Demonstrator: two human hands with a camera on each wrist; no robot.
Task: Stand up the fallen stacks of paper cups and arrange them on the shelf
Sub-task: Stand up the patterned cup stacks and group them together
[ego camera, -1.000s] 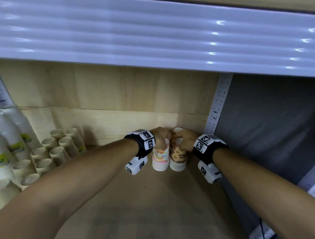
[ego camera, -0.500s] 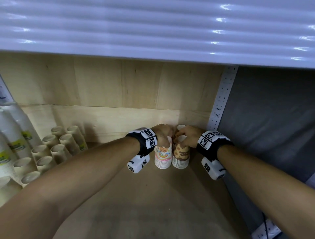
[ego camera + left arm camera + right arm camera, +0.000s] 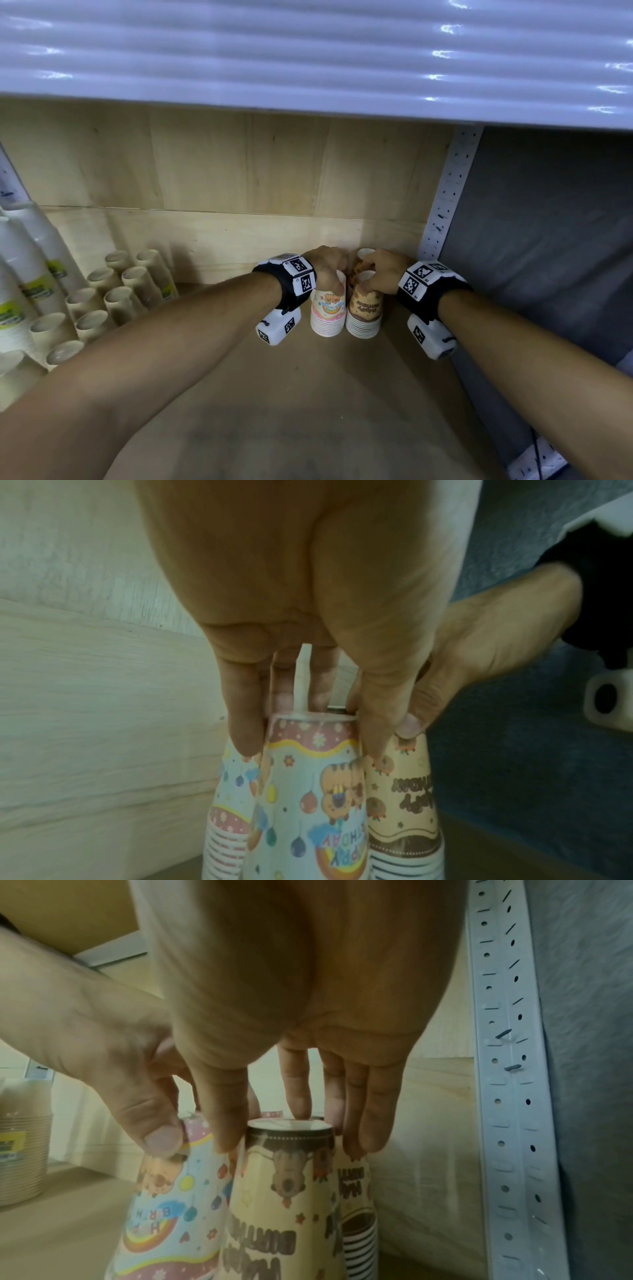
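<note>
Two upside-down cup stacks stand side by side in the shelf's back right corner. My left hand (image 3: 330, 279) grips the top of the pink birthday cup stack (image 3: 327, 315), fingers curled round its upper end (image 3: 308, 791). My right hand (image 3: 371, 277) grips the top of the brown birthday cup stack (image 3: 364, 313) in the same way (image 3: 284, 1191). Behind them stand a second pink stack (image 3: 229, 818) and a second brown stack (image 3: 364, 253). All the stacks in view are upright.
Several plain beige cup stacks (image 3: 120, 298) stand at the left, with tall white cup stacks (image 3: 20, 274) beyond them. A perforated metal upright (image 3: 445, 205) and a grey panel (image 3: 548, 240) close the right side. A white shelf (image 3: 308, 51) hangs overhead; wooden shelf board (image 3: 308, 394) lies in front.
Both hands keep their hold on the tops of the two stacks in the corner. Only the view has shifted slightly.
</note>
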